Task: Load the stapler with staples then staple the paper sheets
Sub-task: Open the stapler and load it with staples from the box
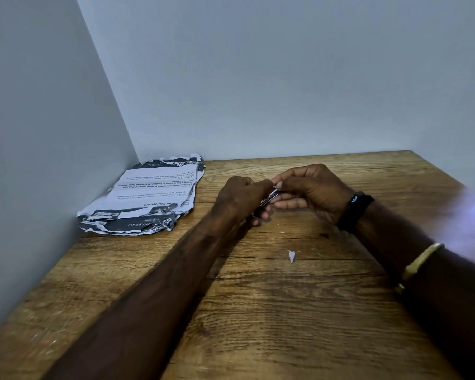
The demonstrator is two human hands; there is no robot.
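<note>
My left hand [240, 197] and right hand [310, 192] meet just above the frame's centre, both pinching a small shiny metal stapler [269, 199] between fingertips over the wooden table [285, 311]. The crumpled paper sheets [151, 196] lie at centre left, against the wall.

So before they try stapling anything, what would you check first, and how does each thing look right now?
1. Stapler held firmly: ok, the left hand and the right hand both grip the small metal thing.
2. Staples seated: cannot tell, fingers hide it.
3. Stapler closed: cannot tell.
4. Paper sheets within reach: ok, stacked in the table's far left corner.
5. Sheets squared up: not ok, edges look ragged and uneven.
6. Work area tidy: not ok, a paper scrap lies there.
</note>
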